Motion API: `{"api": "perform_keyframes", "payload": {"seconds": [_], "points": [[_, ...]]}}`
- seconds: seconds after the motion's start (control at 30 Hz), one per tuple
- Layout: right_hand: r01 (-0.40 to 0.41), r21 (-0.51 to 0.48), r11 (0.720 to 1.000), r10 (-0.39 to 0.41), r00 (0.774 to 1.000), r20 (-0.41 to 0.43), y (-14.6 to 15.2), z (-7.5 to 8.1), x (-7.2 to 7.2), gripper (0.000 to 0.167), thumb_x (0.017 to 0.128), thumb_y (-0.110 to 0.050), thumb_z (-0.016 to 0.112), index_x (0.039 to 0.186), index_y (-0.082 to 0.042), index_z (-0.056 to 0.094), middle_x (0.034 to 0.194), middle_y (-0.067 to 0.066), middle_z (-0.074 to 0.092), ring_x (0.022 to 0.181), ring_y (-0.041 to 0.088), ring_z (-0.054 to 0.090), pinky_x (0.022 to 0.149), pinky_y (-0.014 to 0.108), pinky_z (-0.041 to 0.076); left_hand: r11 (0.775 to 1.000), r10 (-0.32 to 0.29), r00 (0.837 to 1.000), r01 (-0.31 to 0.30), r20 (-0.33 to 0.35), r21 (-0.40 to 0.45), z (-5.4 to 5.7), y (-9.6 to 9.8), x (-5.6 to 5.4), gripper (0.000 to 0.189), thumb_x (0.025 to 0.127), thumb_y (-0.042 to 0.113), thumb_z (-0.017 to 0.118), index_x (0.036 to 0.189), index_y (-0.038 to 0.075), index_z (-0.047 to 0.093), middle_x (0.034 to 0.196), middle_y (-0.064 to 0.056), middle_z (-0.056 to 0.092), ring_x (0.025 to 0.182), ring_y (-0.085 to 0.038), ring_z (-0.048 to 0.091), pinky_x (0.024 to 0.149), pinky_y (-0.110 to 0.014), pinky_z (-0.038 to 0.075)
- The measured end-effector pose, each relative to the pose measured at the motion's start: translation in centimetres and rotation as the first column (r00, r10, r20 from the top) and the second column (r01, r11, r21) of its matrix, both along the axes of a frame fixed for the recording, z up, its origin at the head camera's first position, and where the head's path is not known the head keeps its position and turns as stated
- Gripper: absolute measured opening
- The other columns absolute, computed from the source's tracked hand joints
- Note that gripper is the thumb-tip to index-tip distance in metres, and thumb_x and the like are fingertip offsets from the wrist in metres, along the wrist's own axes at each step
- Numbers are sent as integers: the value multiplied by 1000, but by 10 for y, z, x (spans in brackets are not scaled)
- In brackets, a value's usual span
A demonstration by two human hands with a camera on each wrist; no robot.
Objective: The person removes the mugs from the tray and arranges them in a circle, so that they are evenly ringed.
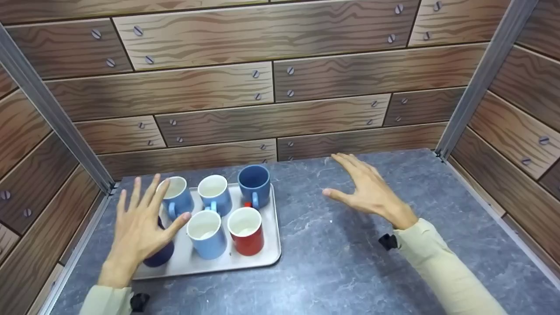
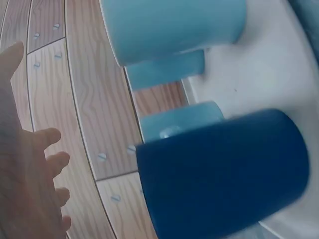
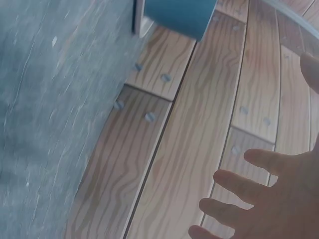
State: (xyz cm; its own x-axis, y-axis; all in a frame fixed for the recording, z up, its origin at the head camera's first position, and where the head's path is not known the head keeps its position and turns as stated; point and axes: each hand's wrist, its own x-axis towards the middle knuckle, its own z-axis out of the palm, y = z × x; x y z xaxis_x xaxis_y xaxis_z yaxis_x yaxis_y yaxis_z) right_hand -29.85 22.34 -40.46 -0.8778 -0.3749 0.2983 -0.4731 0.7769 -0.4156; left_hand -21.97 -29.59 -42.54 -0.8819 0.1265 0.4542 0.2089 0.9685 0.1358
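Several mugs stand upright in two rows on a pale tray [image 1: 272, 245]. At the back are a light blue mug [image 1: 183, 203], another light blue mug [image 1: 221, 199] and a darker blue mug [image 1: 261, 186]. A dark navy mug [image 1: 161, 257], a light blue mug [image 1: 209, 243] and a red mug [image 1: 250, 240] make up the front row. My left hand [image 1: 139, 225], fingers spread, hovers over the tray's left side and partly hides the navy mug [image 2: 224, 174]. With its fingers extended, my right hand [image 1: 372, 192] is held above the table, right of the tray. Neither hand holds anything.
The grey marbled tabletop [image 1: 323, 271] reaches to a wood-plank patterned back wall [image 1: 218, 87]. Similar side panels, with metal corner posts [image 1: 472, 87], enclose it left and right. A small red object [image 1: 248, 204] shows between the darker blue and red mugs.
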Motion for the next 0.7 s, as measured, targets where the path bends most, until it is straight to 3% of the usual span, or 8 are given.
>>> {"api": "perform_keyframes", "payload": {"seconds": [0.37,0.7], "points": [[-97,-66,993,99,995,23,-30,0,16,104,88,-70,76,170,-22,32,174,9,34,157,42,37,124,75,23,997,-20,1000,21,-8,68,-19,-30,29,102,90,67,71,170,17,32,176,-15,29,164,-48,13,133,-63,-2],[-203,-143,969,212,976,49,-65,-17,23,111,82,-67,84,168,-16,35,171,11,41,156,37,41,125,65,32,988,-29,999,35,-42,149,-44,-63,51,122,80,61,85,173,17,20,176,-16,29,165,-44,13,135,-53,-5]]}}
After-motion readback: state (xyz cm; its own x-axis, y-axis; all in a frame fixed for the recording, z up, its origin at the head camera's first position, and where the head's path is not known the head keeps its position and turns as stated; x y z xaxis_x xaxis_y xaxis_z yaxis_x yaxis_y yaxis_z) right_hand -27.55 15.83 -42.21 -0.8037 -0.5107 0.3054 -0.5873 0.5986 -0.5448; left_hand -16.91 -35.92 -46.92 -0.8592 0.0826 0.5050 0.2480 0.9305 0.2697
